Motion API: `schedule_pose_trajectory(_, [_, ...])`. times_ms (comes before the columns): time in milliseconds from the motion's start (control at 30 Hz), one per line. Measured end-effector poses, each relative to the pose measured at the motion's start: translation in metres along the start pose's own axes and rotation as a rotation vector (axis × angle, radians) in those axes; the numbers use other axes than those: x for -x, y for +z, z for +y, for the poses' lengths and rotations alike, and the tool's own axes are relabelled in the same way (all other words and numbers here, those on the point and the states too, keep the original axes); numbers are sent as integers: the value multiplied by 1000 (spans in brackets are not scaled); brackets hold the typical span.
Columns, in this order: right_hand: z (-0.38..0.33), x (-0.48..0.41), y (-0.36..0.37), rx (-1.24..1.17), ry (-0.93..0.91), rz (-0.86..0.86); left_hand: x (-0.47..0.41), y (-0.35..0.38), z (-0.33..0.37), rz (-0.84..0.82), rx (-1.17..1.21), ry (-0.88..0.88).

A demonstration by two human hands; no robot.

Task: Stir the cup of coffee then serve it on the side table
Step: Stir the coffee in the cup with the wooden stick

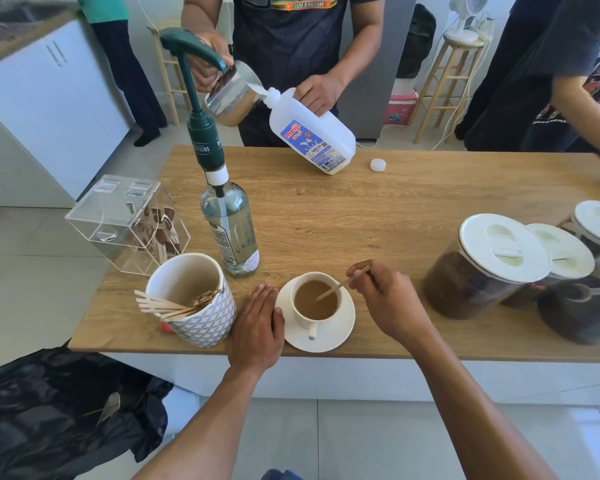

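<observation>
1. Right hand (pixel 388 299) fingers pinch a wooden stir stick (pixel 340 287) — its long axis slants down-left into the coffee cup (pixel 315 299).
2. Cup sits on its saucer (pixel 343 327) near the wooden countertop's (pixel 361 216) front edge.
3. Left hand (pixel 257 327) lies flat, fingers together, touching the saucer's left rim — the nearer hand to lift it.

Cup of coffee with stirrer, standing on saucer at near table edge.

A white cup (pixel 315 301) is sitting upright on a white saucer (pixel 340 332), its handle pointing toward the near edge of the wooden table (pixel 378 216). Light brown milky coffee (pixel 310 304) is filling it to just below the rim. A thin wooden stir stick (pixel 340 284) is leaning over the far right rim, its lower end dipping into the liquid.
</observation>
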State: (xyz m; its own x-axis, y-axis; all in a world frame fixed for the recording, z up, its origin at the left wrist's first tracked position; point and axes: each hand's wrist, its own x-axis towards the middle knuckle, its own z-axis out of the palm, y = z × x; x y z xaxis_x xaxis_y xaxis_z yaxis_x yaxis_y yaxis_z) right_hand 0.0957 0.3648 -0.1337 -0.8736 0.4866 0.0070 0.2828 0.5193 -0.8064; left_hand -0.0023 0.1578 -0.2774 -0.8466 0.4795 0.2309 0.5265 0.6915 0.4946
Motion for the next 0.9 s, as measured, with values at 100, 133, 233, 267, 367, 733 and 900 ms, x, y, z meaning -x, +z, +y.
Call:
schedule_pose_trajectory(100, [3, -2, -2, 19, 33, 59, 0, 1, 0, -1, 1, 2])
schedule_pose_trajectory(133, [3, -3, -3, 18, 32, 65, 0, 1, 0, -1, -1, 2])
schedule_pose_trajectory(233, [2, -1, 0, 11, 8, -7, 0, 1, -1, 0, -3, 2])
schedule_pose_trajectory(267, [2, 0, 1, 13, 13, -8, 0, 1, -1, 1, -2, 2])
schedule_pose_trajectory(367, [4, -1, -1, -4, 36, 67, 0, 1, 0, -1, 1, 0])
schedule_pose_trajectory(733, [1, -1, 2, -6, 34, -15, 0, 1, -2, 1, -9, 3])
schedule_pose_trajectory(900, [2, -2, 1, -15, 19, 15, 1, 1, 0, 0, -10, -1])
